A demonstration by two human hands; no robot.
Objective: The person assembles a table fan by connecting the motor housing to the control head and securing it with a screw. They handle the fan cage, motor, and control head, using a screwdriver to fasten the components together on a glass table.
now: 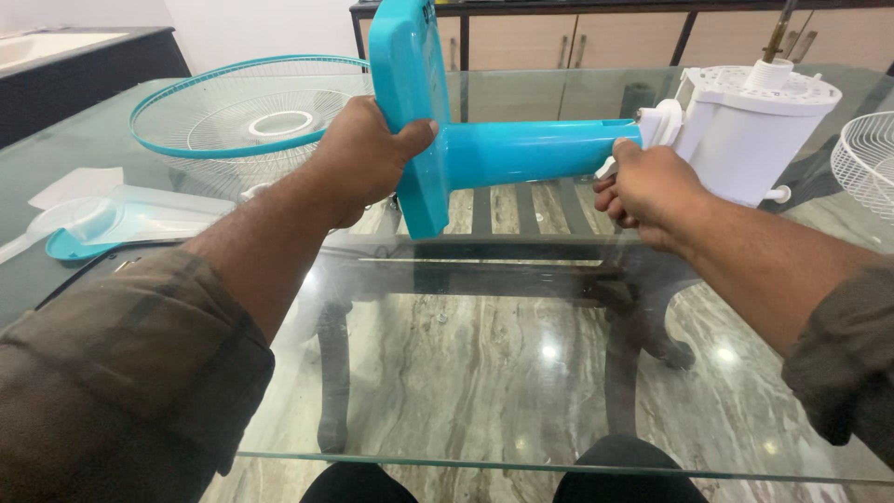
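While the left hand clamps the blue fan base at frame centre to steady it, the right hand curls shut at the stand's joint with the white motor housing. What its fingers pinch is hidden.

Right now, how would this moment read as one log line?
left hand grips blue fan base | right hand at white motor joint | glass table

Fan grille lies left of the stand (motor housing right).
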